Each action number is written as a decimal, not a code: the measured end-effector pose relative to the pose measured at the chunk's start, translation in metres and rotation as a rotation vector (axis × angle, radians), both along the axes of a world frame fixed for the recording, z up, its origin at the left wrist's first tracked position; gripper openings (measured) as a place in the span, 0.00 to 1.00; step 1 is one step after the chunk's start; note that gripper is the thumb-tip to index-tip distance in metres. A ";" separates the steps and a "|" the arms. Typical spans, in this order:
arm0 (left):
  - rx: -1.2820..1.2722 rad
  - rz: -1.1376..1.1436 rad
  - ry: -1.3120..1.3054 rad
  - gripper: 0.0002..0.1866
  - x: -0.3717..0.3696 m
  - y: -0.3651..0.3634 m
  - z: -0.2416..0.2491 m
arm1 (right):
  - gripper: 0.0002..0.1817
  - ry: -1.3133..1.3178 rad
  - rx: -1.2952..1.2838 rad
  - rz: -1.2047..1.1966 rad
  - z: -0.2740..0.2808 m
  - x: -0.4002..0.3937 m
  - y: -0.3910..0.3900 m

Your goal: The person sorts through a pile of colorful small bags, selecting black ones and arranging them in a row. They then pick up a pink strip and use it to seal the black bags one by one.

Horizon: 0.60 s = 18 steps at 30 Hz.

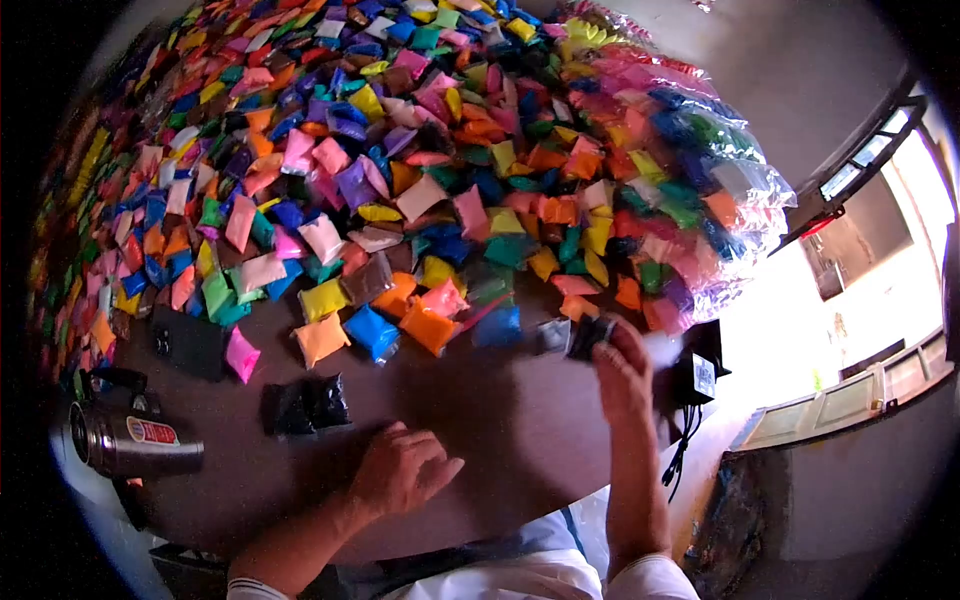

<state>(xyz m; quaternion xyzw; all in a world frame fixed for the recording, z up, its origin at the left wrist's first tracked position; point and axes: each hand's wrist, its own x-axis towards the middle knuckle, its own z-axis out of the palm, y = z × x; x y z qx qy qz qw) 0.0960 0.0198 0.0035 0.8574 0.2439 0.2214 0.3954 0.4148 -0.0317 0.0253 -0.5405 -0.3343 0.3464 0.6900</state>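
- The right hand [622, 372] is raised over the far edge of the dark brown table [500, 420], its fingers [618, 340] closed around a small black plastic packet [588, 334], which sticks out past the fingertips towards the pile.
- Just left of that packet a small grey packet [551, 335] lies on the table, close to the fingers; I cannot tell whether it touches them.
- The left hand [398, 470] rests palm down on the table near the body, fingers loosely curled and holding nothing.
- Two black packets [305, 405] lie side by side beyond the left hand, apart from it.
- A wide heap of small coloured powder packets [400, 160] covers the far table.
- A metal cylindrical tool with a red label [130, 440] lies at the left edge.
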 end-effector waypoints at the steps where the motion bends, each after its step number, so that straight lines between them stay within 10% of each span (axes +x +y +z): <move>1: -0.006 0.010 0.010 0.15 0.000 0.001 0.001 | 0.22 0.127 -0.001 0.050 -0.008 -0.023 -0.002; 9: -0.317 0.120 -0.034 0.17 -0.009 0.006 0.010 | 0.21 0.351 -0.147 0.680 -0.023 -0.121 0.007; 18: -0.425 0.129 -0.108 0.12 -0.005 0.007 0.001 | 0.17 0.157 -0.312 0.721 -0.017 -0.123 0.015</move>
